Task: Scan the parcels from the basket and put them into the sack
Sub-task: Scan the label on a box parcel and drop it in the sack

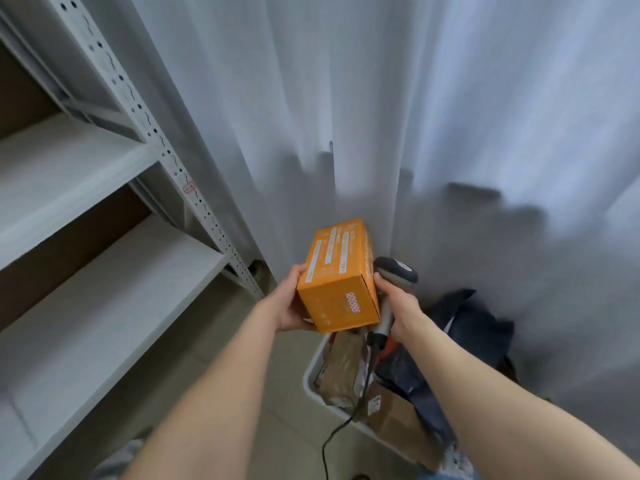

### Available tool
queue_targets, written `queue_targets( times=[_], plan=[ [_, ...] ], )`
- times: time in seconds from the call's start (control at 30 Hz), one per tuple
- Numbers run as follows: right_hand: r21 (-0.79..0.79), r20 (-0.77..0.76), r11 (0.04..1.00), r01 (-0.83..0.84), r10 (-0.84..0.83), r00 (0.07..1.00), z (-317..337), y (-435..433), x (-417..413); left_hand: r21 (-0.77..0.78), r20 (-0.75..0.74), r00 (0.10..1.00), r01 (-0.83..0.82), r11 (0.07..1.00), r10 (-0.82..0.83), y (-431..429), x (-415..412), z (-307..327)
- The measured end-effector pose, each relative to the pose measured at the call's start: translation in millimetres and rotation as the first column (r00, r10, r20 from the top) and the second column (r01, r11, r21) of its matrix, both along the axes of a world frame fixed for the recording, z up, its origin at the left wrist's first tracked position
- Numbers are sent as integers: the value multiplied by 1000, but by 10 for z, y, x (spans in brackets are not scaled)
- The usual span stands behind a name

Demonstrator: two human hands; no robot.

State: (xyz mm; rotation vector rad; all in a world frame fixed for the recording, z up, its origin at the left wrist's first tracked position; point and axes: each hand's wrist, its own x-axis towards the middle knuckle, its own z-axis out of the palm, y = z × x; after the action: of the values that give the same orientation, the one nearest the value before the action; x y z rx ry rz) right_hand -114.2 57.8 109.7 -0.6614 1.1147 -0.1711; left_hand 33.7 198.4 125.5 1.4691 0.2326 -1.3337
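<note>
Left hand [291, 303] cups orange cardboard box [337, 282] from below, label face upturned; right hand [401, 306] grips grey handheld scanner [396, 270] at box's three o'clock, apparently positioned for reading.

Left: shelving [104, 271]. Far: curtain [381, 98]. Centre: box [337, 282], left hand [294, 303] on its left side, scanner [394, 271] in right hand [398, 306] just right. Near right: basket [311, 372], parcels [341, 368] in it; sack [474, 323] just beyond.
</note>
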Motion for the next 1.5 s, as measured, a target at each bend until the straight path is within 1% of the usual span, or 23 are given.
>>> queue_targets(
  times=[0.13, 0.17, 0.23, 0.27, 0.4, 0.53, 0.63, 0.73, 0.77, 0.83, 0.9, 0.93, 0.97, 1.0, 1.03, 1.1, 1.17, 1.2, 1.23, 1.3, 1.37, 1.43, 1.5],
  plan=[
    [-93, 40, 996, 12, -8, 999, 335, 73, -179, -14, 170, 985, -37, 999, 39, 58, -192, 316],
    [-129, 38, 992, 7, -2, 999, 405, 92, -239, -6, 245, 970, -9, 1000, 10, 66, -246, 380],
    [-204, 52, 979, -4, 15, 999, 515, 132, -359, 74, 386, 918, 69, 995, -92, 75, -397, 546],
    [-239, 62, 971, -14, 30, 998, 563, 153, -418, 104, 410, 903, 95, 990, -130, 89, -492, 649],
    [-364, 124, 929, -63, 115, 986, 780, 279, -620, 115, 399, 906, 104, 988, -142, 147, -797, 910],
    [-437, 167, 893, -107, 197, 966, 994, 398, -838, 3, 318, 948, 6, 1000, -7, 306, -1093, 986],
    [-384, 204, 915, -127, 218, 954, 1070, 421, -1008, -56, 352, 935, -22, 998, 41, 442, -1237, 998],
    [-210, 230, 972, -108, 156, 961, 1149, 465, -1106, -90, 479, 877, 16, 996, 29, 581, -1292, 1048],
    [-141, 226, 985, -96, 126, 966, 1185, 484, -1117, -74, 541, 841, 69, 995, -18, 635, -1286, 1084],
    [-40, 226, 996, -79, 86, 970, 1235, 526, -1109, 11, 649, 738, 230, 973, -182, 728, -1259, 1178],
    [-10, 258, 993, -115, 114, 960, 1249, 577, -1071, 122, 709, 621, 359, 925, -335, 781, -1245, 1285],
    [-7, 281, 991, -132, 129, 951, 1245, 613, -1045, 149, 721, 586, 392, 908, -371, 808, -1233, 1334],
    [-1, 299, 990, -140, 134, 945, 1233, 651, -1017, 151, 722, 574, 414, 898, -386, 845, -1219, 1384],
    [4, 313, 989, -147, 138, 940, 1223, 688, -983, 135, 716, 582, 426, 895, -385, 892, -1176, 1417],
    [3, 323, 988, -155, 145, 935, 1208, 721, -948, 110, 689, 619, 424, 899, -376, 956, -1130, 1443],
    [1, 343, 987, -163, 153, 927, 1173, 788, -879, 23, 589, 746, 368, 929, -310, 1098, -1045, 1483],
    [-2, 362, 982, -190, 178, 915, 1175, 883, -813, -117, 465, 876, 203, 972, -127, 1223, -962, 1508],
    [-13, 365, 978, -207, 197, 910, 1175, 947, -772, -164, 394, 919, 84, 983, -13, 1273, -924, 1531],
    [-30, 366, 974, -223, 218, 905, 1175, 1016, -728, -183, 341, 937, -16, 983, 79, 1319, -883, 1553],
    [-92, 360, 970, -227, 245, 900, 1174, 1157, -646, -172, 302, 942, -95, 980, 145, 1383, -765, 1547],
    [-119, 350, 968, -222, 250, 903, 1165, 1269, -561, -140, 316, 936, -115, 984, 154, 1426, -693, 1565],
    [-80, 356, 966, -247, 259, 898, 1182, 1352, -493, -117, 352, 921, -132, 984, 166, 1449, -644, 1537],
    [-68, 346, 961, -269, 276, 897, 1206, 1426, -435, -114, 374, 919, -91, 989, 127, 1480, -618, 1521]
  ],
)
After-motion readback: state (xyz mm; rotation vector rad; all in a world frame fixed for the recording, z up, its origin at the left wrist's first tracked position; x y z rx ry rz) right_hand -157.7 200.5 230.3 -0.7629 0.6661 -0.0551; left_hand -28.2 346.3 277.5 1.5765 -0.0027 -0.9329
